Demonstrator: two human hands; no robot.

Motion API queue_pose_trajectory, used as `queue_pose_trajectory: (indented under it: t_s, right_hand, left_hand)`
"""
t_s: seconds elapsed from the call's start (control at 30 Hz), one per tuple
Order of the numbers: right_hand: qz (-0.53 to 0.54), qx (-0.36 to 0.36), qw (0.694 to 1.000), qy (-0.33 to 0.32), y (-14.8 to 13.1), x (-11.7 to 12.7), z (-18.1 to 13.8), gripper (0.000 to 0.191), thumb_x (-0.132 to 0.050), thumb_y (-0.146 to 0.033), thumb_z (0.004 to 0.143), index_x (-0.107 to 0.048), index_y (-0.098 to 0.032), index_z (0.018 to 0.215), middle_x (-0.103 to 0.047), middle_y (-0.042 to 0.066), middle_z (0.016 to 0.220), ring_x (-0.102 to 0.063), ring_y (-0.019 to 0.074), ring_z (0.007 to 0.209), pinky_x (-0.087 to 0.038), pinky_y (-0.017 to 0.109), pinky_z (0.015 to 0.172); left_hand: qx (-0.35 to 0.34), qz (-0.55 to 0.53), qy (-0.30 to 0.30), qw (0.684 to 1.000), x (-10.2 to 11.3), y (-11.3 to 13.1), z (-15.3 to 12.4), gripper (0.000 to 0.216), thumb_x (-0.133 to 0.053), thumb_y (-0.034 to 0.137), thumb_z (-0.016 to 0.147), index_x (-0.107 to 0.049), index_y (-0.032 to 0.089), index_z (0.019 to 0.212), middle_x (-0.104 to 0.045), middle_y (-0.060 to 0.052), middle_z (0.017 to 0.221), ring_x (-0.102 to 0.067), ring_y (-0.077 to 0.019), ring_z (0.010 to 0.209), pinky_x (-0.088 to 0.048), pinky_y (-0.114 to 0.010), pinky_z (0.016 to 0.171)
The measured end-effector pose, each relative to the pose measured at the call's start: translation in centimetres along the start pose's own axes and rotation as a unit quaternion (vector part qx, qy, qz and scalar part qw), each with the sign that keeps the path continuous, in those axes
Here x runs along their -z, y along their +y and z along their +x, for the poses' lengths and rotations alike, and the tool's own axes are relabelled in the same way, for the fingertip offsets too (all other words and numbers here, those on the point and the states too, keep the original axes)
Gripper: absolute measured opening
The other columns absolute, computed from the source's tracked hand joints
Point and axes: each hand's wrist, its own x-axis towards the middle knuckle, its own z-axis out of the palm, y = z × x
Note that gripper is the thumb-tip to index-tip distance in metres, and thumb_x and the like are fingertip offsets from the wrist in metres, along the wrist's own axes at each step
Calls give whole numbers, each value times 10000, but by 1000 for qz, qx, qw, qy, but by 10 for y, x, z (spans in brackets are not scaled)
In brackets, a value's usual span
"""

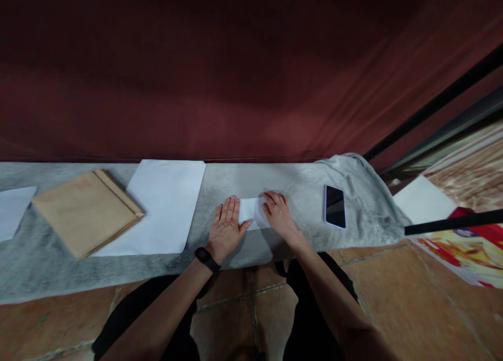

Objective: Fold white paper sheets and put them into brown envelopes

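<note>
A small white piece of paper (252, 214), likely folded, lies on the grey cloth between my two hands. My left hand (226, 226) rests flat at its left end, fingers stretched out and thumb reaching along the lower edge. At the opposite end, my right hand (278, 212) has its fingers bent and close together over the paper. The right edge of the paper is hidden beneath that hand. A dark band (207, 259) circles my left wrist.
Grey cloth (298, 183) covers the long, narrow surface. To the left, brown paper envelopes or bags (88, 211) overlap white sheets (168, 204); another white sheet (15, 209) lies farther left. A phone (335, 207) lies right. A dark red curtain-like backdrop (236, 88) rises behind.
</note>
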Motion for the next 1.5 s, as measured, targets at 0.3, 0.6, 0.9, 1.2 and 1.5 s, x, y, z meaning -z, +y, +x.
queue_pose_trajectory:
  t_s: [0.3, 0.6, 0.9, 1.2, 1.5]
  right_hand:
    - [-4, -72, 997, -34, 3, 7, 27, 242, -566, -249, 934, -697, -243, 1138, -661, 109, 1160, -552, 292, 1111, -441, 433, 958]
    - [105, -101, 986, -80, 19, 12, 22, 112, -597, -177, 849, -689, -210, 903, -710, 55, 958, -651, 207, 938, -518, 326, 870]
    - [483, -258, 831, -94, 17, -3, 8, 63, -604, -219, 768, -553, -221, 805, -577, -40, 733, -635, 156, 678, -605, 279, 567]
    - [429, -237, 858, -154, 10, 2, -4, 90, -506, -203, 904, -580, -220, 953, -604, -45, 662, -609, 122, 507, -481, 205, 445]
    - [318, -178, 918, -156, 8, 5, -7, 175, -514, -173, 909, -579, -227, 1063, -601, -68, 610, -597, 131, 507, -483, 238, 558]
  left_hand:
    - [-29, 2, -31, 999, 6, -6, 4, 713, -397, 530, 983, -344, 76, 1530, -356, -207, 1594, -305, -321, 1498, -257, -524, 1219]
    - [-28, -9, -36, 999, 12, -9, 8, 693, -411, 519, 990, -328, 105, 1539, -309, -193, 1620, -274, -338, 1507, -261, -558, 1211]
    - [-22, -58, 21, 998, 17, 0, 18, 640, -381, 442, 1014, -318, 90, 1545, -269, -183, 1638, -225, -316, 1527, -282, -524, 1220]
    - [-145, -72, -51, 986, -4, 35, -2, 581, -346, 439, 1033, -385, 123, 1519, -365, -122, 1608, -288, -235, 1510, -229, -446, 1253]
    - [-93, -61, -32, 993, -10, 25, 28, 541, -319, 383, 1034, -421, 144, 1508, -404, -100, 1589, -312, -217, 1500, -243, -420, 1248]
